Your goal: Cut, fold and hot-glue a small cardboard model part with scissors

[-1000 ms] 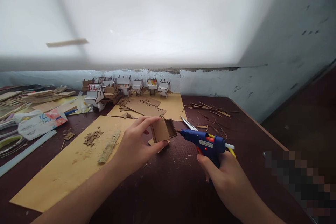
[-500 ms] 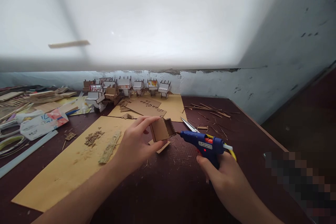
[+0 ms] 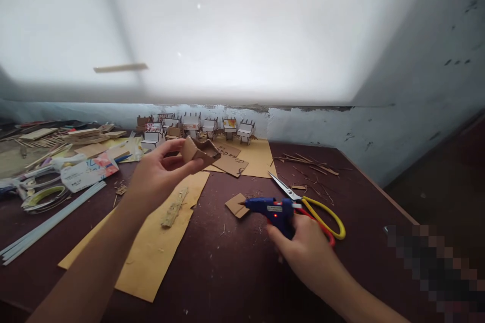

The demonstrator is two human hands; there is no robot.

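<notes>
Left hand [image 3: 157, 176] lifts cardboard piece [image 3: 199, 151]; right hand [image 3: 303, 252] grips glue gun [image 3: 271, 208].

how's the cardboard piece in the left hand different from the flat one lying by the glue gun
The folded cardboard piece is pinched in the left hand and raised off the table; the flat cardboard square lies on it, just ahead of the nozzle of the glue gun held by the right hand. The held piece is bent into a three-dimensional shape; the square is a single flat layer. The held piece looks larger. Both are plain brown cardboard.
</notes>
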